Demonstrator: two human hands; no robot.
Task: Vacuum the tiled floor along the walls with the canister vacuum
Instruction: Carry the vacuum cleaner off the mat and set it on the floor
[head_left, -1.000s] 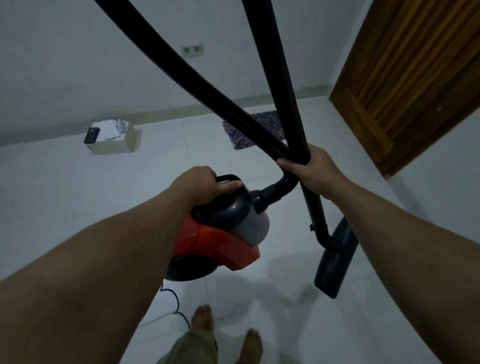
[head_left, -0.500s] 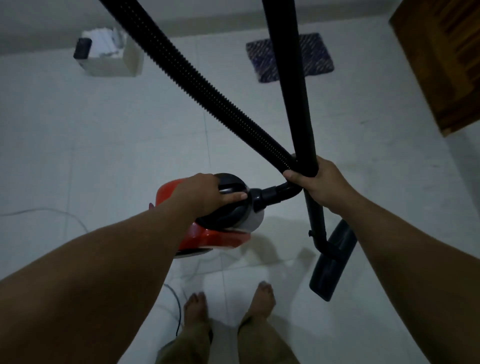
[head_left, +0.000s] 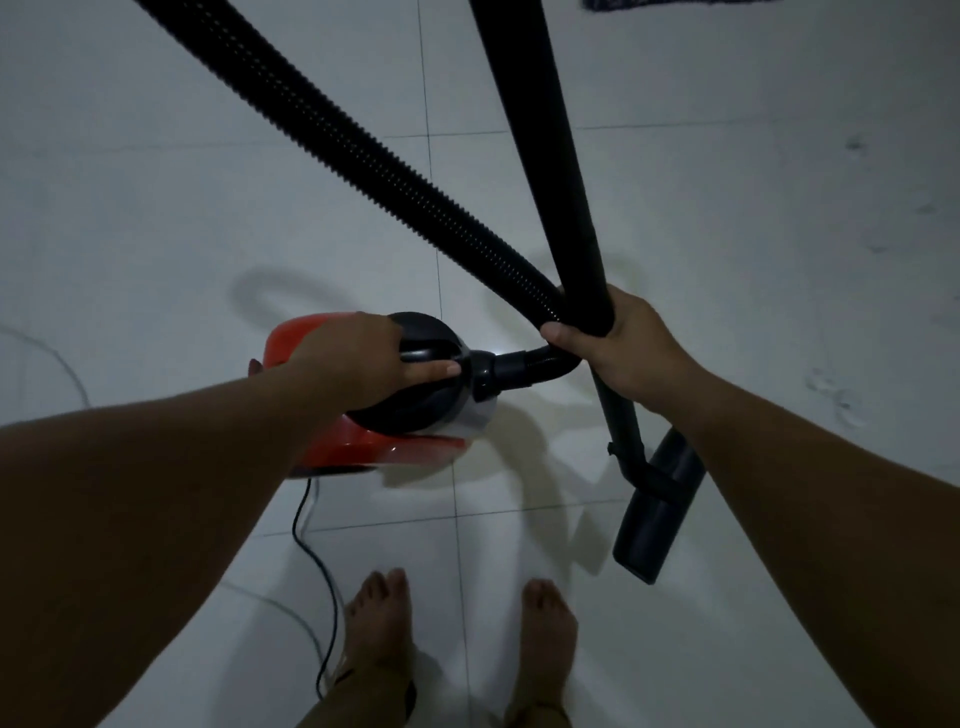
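A red and black canister vacuum (head_left: 410, 410) sits low over the white tiled floor (head_left: 753, 234) in front of my bare feet. My left hand (head_left: 358, 361) grips the black carry handle on its top. My right hand (head_left: 623, 348) is closed around the black rigid wand (head_left: 545, 145) together with the ribbed hose (head_left: 363, 156), which curves back into the canister's front port. The dark floor nozzle (head_left: 654, 514) hangs at the wand's lower end, to the right of the canister, near the floor.
A black power cord (head_left: 317, 566) trails from the canister's rear past my left foot (head_left: 382, 618). My right foot (head_left: 545, 623) stands beside it. The edge of a dark patterned mat (head_left: 675, 4) shows at the top. A thin pale cable (head_left: 57, 358) lies on the floor at left.
The canister has come down from waist height toward the floor, and my view has tilted downward, so the wall, door and box have left the frame. Both grips are unchanged.
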